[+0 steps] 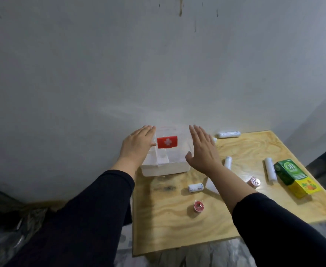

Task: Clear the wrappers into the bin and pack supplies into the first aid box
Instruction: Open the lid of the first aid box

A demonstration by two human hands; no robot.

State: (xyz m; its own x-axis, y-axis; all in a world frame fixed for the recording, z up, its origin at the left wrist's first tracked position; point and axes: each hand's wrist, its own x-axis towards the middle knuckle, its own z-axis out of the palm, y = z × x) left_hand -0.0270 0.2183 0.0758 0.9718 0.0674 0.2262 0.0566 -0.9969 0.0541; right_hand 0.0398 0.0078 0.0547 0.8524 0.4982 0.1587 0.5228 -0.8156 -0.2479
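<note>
Both hands are open, fingers spread flat, holding nothing. The left hand (137, 144) rests against or just beside the left side of the first aid box (165, 159); the right hand (201, 149) stands at the box's right side, and I cannot tell whether it touches. The box sits between them at the far left corner of the tabletop (177, 224), close to the wall, with its red cross label (167, 142) facing the person.

This looks like the start of opening or repositioning the box. The translucent plastic is likely smooth, so palms pressing flat from both sides could slip. The box stands near the tabletop's left edge, directly below the left hand, so a sideways shove from the right hand could push it over that edge.

The supplies lie loose on the near and right side of the right hand: a small bandage roll (195, 187) and a red tape roll (197, 206) nearer the person, another tape roll (254, 182) beside the right forearm, several white rolls, one (228, 162) just beside the right wrist, one (270, 171) farther right and one (228, 134) beyond the fingers, and a green and yellow carton (295, 178) at the far right. Cylinders roll easily; a sweep of the right sleeve (274, 228) could send them off the tabletop. A white sheet (211, 185), possibly a wrapper, lies partly hidden under the right forearm and could be dragged along.

The dark bag (13, 234) down beyond the left sleeve may be the bin, though it is too dim to be sure.
</note>
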